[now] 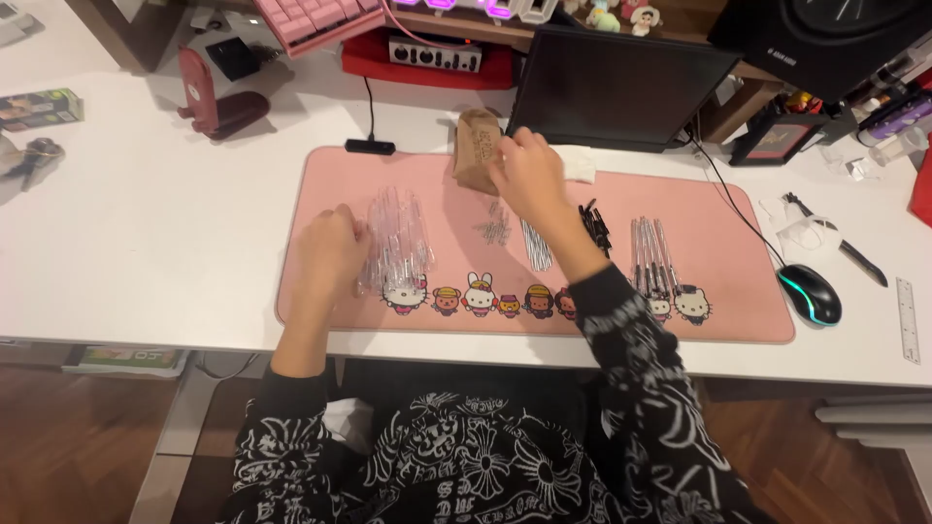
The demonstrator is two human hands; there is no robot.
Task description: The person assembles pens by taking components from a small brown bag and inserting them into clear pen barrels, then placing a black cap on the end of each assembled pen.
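Observation:
My left hand [330, 254] rests on the left side of a pile of clear plastic pen barrels [398, 238] on a pink desk mat [718, 223]. My right hand [529, 175] reaches to the far edge of the mat and touches a small brown paper bag [474, 146]; whether it grips the bag is unclear. Between the hands lie small metal springs [495, 228] and thin silver refills [536, 247]. Black pen tips [595, 225] and a row of assembled pens [653, 254] lie to the right.
A dark monitor [616, 87] stands behind the mat. A black mouse [811, 293], a ruler [907, 320] and a black pen [854, 254] lie at the right. A red stand [209, 97] and a pink keyboard [316, 19] are at the back left.

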